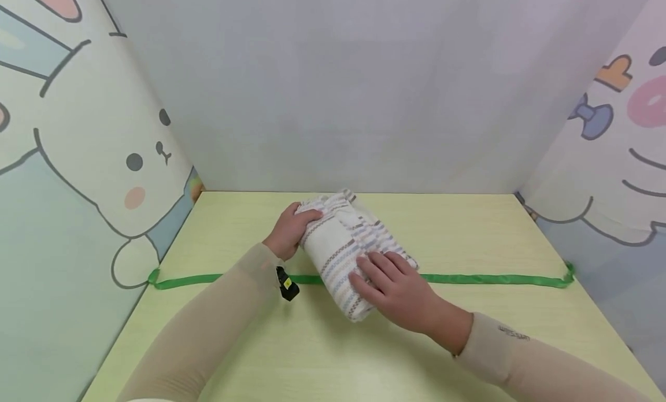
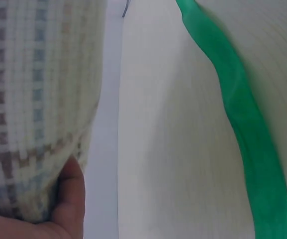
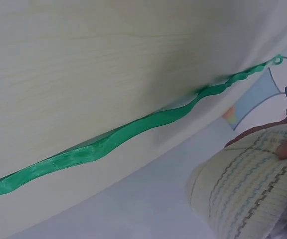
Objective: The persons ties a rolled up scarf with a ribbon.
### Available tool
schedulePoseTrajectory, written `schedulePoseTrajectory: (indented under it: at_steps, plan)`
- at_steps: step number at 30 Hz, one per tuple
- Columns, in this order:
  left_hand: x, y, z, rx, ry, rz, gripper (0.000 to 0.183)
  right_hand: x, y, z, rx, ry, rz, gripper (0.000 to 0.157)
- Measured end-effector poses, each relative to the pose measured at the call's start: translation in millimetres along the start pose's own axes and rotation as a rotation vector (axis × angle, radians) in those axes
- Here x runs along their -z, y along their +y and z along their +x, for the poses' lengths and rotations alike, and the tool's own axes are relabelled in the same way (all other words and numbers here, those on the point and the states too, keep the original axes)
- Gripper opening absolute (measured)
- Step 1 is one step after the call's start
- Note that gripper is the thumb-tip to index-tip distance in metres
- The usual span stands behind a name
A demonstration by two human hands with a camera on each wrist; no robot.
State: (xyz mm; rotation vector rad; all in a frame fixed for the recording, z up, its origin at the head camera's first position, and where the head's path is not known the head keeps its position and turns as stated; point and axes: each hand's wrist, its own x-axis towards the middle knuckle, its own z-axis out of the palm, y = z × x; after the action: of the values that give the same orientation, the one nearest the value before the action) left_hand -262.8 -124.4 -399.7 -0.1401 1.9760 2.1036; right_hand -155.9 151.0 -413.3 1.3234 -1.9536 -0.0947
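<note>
A folded striped cloth (image 1: 335, 246), off-white with blue, brown and beige bands, is held tilted above the table, its lower end toward the right hand. At its upper left end the left hand (image 1: 291, 231) grips the edge, thumb on the upper face and the other fingers hidden beneath. The right hand (image 1: 400, 292) holds the lower right part, fingers spread across the upper face. In the right wrist view a digit of this hand presses the striped side of the cloth (image 3: 247, 184). The left wrist view shows the cloth (image 2: 39, 89) close up above the left hand (image 2: 58, 214).
A green ribbon (image 1: 489, 279) runs across the pale wooden table (image 1: 447, 228), fixed at both sides. A grey-white panel (image 1: 333, 101) stands behind; printed cartoon walls (image 1: 78, 217) flank the table. A small black device (image 1: 287, 285) sits at the left wrist.
</note>
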Motion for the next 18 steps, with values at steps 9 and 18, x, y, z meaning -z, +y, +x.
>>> schedulePoseTrajectory:
  at_steps: [9, 18]
  plan:
    - [1.1, 9.7, 1.8, 0.047, -0.044, -0.063, 0.066, 11.3, -6.3, 6.5, 0.044, 0.021, 0.017, 0.031]
    - [11.1, 16.9, 6.5, 0.066, -0.104, -0.028, 0.08, 16.5, 4.8, 1.4, 0.202, -0.04, 0.002, 0.04]
